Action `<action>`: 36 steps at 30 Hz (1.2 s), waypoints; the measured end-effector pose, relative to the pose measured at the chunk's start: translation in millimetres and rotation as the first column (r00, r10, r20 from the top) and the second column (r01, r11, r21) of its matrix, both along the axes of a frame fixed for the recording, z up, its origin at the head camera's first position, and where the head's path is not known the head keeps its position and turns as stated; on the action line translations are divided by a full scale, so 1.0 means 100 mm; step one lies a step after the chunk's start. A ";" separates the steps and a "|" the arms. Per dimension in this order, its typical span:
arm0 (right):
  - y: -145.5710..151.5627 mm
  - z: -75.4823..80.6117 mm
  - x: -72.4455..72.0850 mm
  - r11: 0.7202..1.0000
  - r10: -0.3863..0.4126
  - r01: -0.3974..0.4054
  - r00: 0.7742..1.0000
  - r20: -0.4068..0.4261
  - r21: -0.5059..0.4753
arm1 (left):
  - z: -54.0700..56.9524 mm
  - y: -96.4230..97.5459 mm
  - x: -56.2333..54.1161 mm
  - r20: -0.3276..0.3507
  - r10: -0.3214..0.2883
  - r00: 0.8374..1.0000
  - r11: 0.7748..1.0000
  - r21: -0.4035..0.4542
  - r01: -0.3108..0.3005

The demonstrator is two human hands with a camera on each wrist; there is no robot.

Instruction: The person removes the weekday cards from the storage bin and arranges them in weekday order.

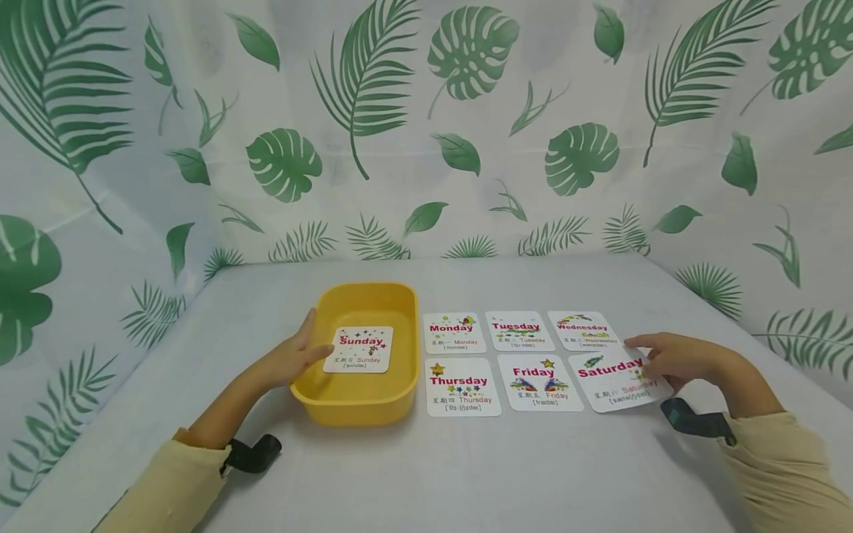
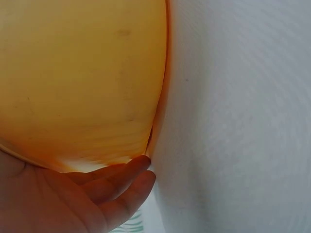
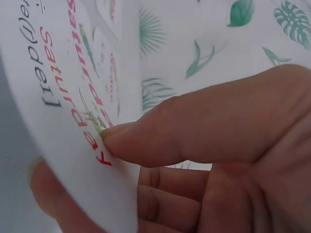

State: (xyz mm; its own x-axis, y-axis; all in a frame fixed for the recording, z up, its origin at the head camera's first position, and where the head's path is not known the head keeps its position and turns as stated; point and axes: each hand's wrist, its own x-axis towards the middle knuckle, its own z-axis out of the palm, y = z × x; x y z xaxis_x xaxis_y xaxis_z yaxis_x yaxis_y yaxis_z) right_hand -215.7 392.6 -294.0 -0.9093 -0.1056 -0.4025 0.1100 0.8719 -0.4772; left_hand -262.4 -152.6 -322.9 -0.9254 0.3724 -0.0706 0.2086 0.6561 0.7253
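"What worries you on the right?"

"I see the right hand (image 1: 685,358) pinching the thin white square Saturday card with red lettering (image 1: 611,386), one digit on its face, another behind. It tilts up at four o'clock in my head view. Held only near its three o'clock edge, it could slip if the pinch slackens, and I judge it might land askew over the white square Wednesday card (image 1: 582,330) at its twelve o'clock. Squeezing hard could crease it."

"And the left?"

"The left hand (image 1: 285,360) grips the nine o'clock wall of the deep yellow plastic tub (image 1: 356,413); the white square Sunday card (image 1: 360,352) lies inside. Pushing toward three o'clock could shove the tub into the white square Thursday card (image 1: 463,392) just beside it."
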 end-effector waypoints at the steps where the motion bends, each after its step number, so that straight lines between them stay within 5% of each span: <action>1: -0.01 0.00 0.00 1.000 -0.002 0.002 1.000 0.003 0.005 | 0.00 0.00 0.00 0.001 -0.002 1.000 1.000 0.002 0.002; 36: -0.06 -0.08 -0.03 0.986 -0.057 0.054 0.998 0.018 0.160 | 0.01 -0.01 0.00 0.006 0.005 1.000 1.000 -0.007 -0.005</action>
